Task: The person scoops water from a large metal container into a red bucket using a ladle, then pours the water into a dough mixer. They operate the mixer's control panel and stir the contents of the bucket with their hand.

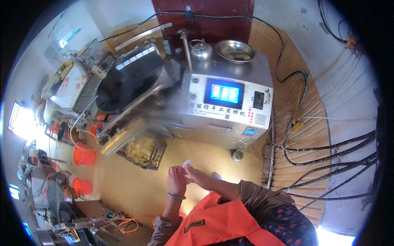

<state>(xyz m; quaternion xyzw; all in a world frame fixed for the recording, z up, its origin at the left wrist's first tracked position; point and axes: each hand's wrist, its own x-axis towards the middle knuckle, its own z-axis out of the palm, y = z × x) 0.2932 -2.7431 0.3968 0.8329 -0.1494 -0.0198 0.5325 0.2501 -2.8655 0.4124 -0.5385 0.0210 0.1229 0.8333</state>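
My two hands meet low in the middle of the head view, in front of my body. My left hand point(176, 181), with a pale green bracelet point(176, 197) at its wrist, is closed, fingers bent toward the other hand. Coming from the right, my right hand point(198, 175) touches it with the fingers pressed together. A small white crumpled piece point(186, 163), like tissue or cloth, sticks out at the right fingertips. What lies inside the left fingers is hidden.
Ahead stands a steel machine point(197, 123) with a lit screen point(224, 94), carrying a kettle point(201, 50) and a metal bowl point(235, 51). Left of it is a round black plate point(127, 84). Below sits a black crate point(156, 153); red buckets point(84, 154) stand left, black cables point(324, 166) right.
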